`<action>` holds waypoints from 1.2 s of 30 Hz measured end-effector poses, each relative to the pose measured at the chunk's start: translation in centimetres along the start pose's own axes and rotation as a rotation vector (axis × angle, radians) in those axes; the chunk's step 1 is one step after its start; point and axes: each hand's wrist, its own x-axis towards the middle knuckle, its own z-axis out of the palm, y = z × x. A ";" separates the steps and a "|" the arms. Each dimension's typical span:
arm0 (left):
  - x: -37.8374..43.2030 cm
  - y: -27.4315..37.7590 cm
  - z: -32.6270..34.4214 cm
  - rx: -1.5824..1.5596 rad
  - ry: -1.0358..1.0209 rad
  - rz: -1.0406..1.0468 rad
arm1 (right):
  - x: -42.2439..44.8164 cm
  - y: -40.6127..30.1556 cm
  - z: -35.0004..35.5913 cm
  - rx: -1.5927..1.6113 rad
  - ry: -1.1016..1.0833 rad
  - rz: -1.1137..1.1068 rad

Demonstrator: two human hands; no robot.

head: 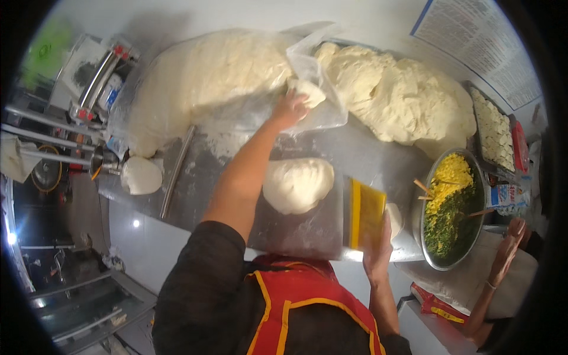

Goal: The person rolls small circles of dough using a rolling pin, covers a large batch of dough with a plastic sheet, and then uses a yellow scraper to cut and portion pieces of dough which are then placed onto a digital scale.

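My left hand (290,110) reaches across the steel table and grips a small piece of dough (312,93) at the mouth of a clear plastic sheet (313,66). A long mass of dough (222,66) lies beneath that plastic. In my right hand (378,255) is a yellow dough scraper (367,213), held upright near the table's front edge and slightly blurred. Between my arms a rounded lump of dough (299,185) rests on the table. Just beyond the scraper, a pale dough piece (393,222) is partly hidden by my right fingers.
An uncovered dough heap (399,97) sits at the back right. A steel bowl (419,235) of chopped greens and yellow filling stands right, near a tray of white cubes (492,128). Another person's hands (508,248) show at far right. A metal rod (177,173) lies left.
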 end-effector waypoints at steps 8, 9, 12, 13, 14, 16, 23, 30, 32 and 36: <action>-13.2 1.0 -6.1 -0.259 -0.564 -0.057 | 4.7 -4.6 5.4 -0.105 -0.021 -0.197; -14.4 1.0 -5.9 -0.264 -0.625 -0.102 | 4.7 -5.3 6.2 -0.119 -0.044 -0.182; -15.7 0.9 -4.2 -0.003 -0.530 0.166 | 4.3 -6.6 8.2 -0.154 -0.100 -0.089; -15.8 0.8 -3.8 0.009 -0.524 0.142 | 4.1 -6.8 8.8 -0.163 -0.121 -0.049; -15.8 0.7 -3.6 0.021 -0.518 0.117 | 4.0 -6.8 9.7 -0.182 -0.057 -0.120; -15.9 1.4 -3.6 0.020 -0.505 0.080 | 3.8 -5.9 10.8 -0.260 -0.083 -0.095; -17.0 1.9 -3.2 0.020 -0.448 0.011 | 3.5 -6.0 11.7 -0.447 -0.120 -0.130; -13.7 1.4 -2.8 0.022 -0.556 -0.005 | 5.2 -6.0 12.0 -0.493 -0.187 -0.094; -14.1 -0.5 0.1 -0.075 -0.472 0.061 | 5.5 -6.4 12.6 -0.568 -0.252 -0.056; -14.2 -2.5 2.8 -0.220 -0.446 0.095 | 7.6 -4.1 14.1 -0.504 -0.206 -0.146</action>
